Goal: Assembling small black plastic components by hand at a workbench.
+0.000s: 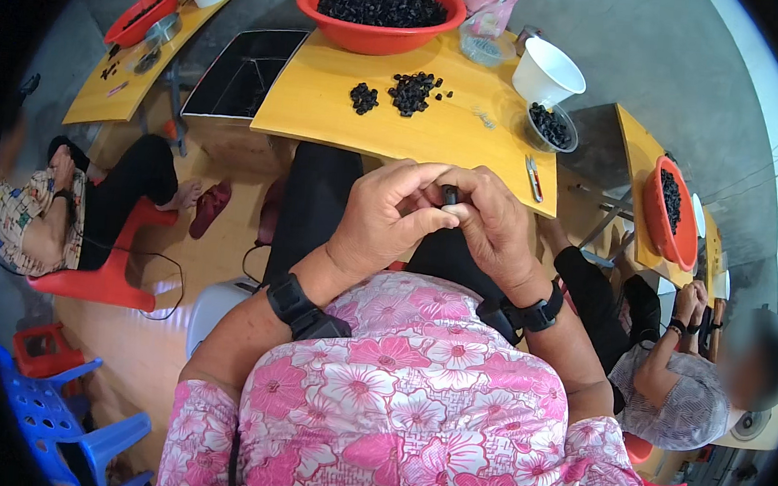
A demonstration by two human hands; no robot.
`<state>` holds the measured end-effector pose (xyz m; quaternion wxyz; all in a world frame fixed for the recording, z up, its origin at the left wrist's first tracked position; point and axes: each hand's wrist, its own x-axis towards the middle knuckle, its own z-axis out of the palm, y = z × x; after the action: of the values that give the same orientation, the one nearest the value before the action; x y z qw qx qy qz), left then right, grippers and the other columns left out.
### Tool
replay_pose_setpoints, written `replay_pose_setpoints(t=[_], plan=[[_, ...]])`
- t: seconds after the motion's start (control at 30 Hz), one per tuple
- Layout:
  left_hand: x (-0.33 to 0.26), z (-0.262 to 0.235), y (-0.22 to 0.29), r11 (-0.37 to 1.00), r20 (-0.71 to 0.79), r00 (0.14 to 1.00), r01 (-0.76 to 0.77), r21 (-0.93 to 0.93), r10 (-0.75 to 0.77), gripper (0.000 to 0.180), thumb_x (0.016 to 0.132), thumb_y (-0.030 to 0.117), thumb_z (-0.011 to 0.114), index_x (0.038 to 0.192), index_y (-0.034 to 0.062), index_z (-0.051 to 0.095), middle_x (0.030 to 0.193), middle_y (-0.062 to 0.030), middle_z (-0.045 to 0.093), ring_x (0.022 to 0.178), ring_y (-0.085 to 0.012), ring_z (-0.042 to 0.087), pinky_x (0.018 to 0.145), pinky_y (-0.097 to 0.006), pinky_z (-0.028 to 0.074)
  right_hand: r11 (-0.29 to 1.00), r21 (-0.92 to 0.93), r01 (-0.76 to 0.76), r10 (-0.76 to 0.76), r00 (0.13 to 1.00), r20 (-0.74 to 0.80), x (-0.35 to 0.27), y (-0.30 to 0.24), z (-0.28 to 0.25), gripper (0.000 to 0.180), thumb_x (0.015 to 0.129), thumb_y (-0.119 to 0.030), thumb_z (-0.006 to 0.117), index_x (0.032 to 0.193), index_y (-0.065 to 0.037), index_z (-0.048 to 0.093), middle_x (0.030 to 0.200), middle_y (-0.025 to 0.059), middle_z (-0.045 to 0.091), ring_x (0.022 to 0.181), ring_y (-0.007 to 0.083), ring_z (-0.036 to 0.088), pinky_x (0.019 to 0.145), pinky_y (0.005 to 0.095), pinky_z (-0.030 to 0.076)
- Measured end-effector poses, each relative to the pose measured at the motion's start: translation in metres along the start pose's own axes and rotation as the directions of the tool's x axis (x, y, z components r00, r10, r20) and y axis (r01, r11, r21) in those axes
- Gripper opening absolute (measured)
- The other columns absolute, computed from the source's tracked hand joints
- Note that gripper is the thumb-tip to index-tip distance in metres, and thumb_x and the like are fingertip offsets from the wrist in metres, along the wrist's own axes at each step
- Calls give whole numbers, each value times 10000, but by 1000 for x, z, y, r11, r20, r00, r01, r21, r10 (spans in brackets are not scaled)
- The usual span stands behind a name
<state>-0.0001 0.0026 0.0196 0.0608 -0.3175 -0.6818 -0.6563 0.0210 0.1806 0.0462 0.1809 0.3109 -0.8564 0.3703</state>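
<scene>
Small black piece (pixel 450 195), and we have it pinched between left hand (pixel 391 209) and right hand (pixel 500 225), on our side of the yellow table (pixel 319 69), likely for a close look! Ahead sits a loose black pile (pixel 411 95), presumably for easy reach, the bulky red basin (pixel 379 41) beyond, leaving elbow room.

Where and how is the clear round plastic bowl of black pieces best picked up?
The bowl is likely best pinched at its near right rim, coming from the right: its round rim shows unobstructed there, while the white plastic tub stands close on its far side.
</scene>
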Motion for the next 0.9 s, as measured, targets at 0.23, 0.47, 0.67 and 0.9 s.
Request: replay_pose_setpoints(t=[0.23,0.47,0.67,0.9], plan=[[-10,-2,-33,889,100,943,333,-314,-318,408,849,26,654,1251,8,588,889,20,608,748,-20,518,676,-170,433,961,159,-226,220,974,53,-5,48,15,254,880,-113,616,1116,-38,560,856,115,578,811,269,586,745,344,469],[-35,-23,-73,862,188,859,498,-97,-475,355,864,16,601,1218,13,617,859,17,627,767,-31,536,715,-183,447,921,-61,-384,349,886,-306,0,155,-16,255,819,-25,663,1069,4,621,799,95,600,697,175,587,647,297,496],[-44,-28,-90,810,190,818,569,-139,-543,344,863,15,616,1207,14,622,881,19,636,789,-33,550,744,-184,451,677,-329,-659,420,712,-562,20,215,-79,310,780,-120,707,1069,-25,647,816,138,658,721,231,637,679,339,510],[-43,-35,-97,761,167,798,602,-239,-579,334,872,23,621,1204,-8,611,897,24,626,801,-28,552,752,-181,456,716,-212,-665,480,689,-543,43,218,-59,260,808,-92,659,1067,-70,664,867,131,699,769,244,676,740,341,522]])
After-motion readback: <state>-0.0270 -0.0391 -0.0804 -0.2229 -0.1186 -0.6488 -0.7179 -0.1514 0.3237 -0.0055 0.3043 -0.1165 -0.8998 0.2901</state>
